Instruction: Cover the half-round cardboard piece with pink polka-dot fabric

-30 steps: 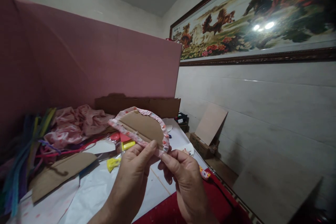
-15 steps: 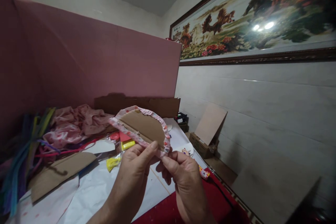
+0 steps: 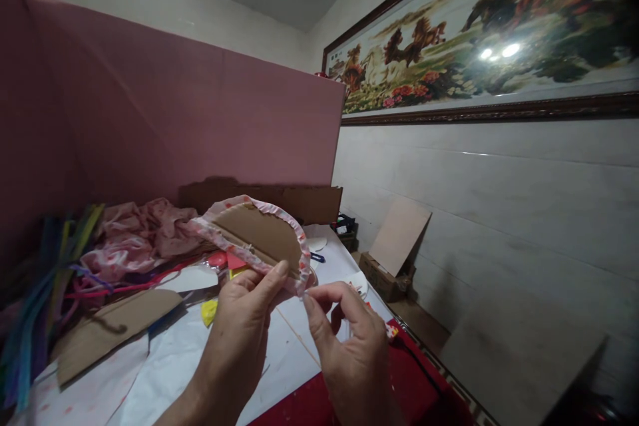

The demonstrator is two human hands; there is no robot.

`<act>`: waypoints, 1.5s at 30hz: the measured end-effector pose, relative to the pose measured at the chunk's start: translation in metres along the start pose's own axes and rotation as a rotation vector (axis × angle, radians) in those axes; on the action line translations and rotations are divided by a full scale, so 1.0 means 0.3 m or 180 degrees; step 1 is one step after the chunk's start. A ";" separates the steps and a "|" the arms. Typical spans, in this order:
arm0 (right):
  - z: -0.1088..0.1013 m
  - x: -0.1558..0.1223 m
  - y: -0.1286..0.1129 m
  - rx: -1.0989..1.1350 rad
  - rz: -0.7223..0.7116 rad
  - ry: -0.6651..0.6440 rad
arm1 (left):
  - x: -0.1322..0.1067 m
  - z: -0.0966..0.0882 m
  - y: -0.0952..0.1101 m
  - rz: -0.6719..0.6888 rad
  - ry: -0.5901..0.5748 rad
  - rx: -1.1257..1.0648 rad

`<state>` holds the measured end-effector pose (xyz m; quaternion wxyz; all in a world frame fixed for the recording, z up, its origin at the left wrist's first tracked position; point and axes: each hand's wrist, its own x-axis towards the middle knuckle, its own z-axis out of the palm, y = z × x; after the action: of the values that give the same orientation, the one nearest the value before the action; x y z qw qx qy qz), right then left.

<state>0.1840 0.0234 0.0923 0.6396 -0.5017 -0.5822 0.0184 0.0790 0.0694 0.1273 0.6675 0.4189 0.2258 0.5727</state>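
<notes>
A half-round piece of brown cardboard (image 3: 264,234) is held up over the table, its edge wrapped in pink patterned fabric (image 3: 299,239) that is gathered along the curve. My left hand (image 3: 244,319) grips its lower edge, thumb on the cardboard face and fingers behind. At the lower right corner, my right hand (image 3: 349,333) pinches the fabric's edge between thumb and forefinger; the exact bit in the pinch is small and partly hidden. Beneath the hands a thin wooden stick (image 3: 298,335) lies on white paper (image 3: 284,373).
To the left lie crumpled pink fabric (image 3: 144,233), colourful pipe cleaners (image 3: 34,326) and a loose cardboard piece (image 3: 114,326). A yellow lump (image 3: 208,311) sits by my left hand. Red cloth (image 3: 409,379) covers the near right. Beyond the table edge stands a cardboard box (image 3: 382,276).
The wrapped cardboard has shifted slightly left with my left hand. My right hand has changed its hold, its fingers now more rounded in a pinch at the corner.
</notes>
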 end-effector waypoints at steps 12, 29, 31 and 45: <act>0.059 0.000 0.016 -0.1031 -0.1114 0.0562 | -0.025 -0.008 -0.032 0.0313 0.0287 0.0328; 0.068 0.012 0.023 -0.0680 -0.0546 0.0587 | -0.012 -0.020 -0.044 0.0087 0.0298 0.0452; 0.065 0.009 0.024 -0.0077 0.0108 0.0380 | -0.014 -0.014 -0.035 0.0048 0.0173 0.0338; 0.047 -0.002 0.005 0.0242 0.0459 0.0192 | -0.005 -0.016 -0.033 0.0278 0.0305 0.0360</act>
<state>0.1738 0.0326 0.0883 0.6725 -0.5179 -0.5238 0.0714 0.0805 0.0696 0.1162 0.6057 0.4375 0.2709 0.6069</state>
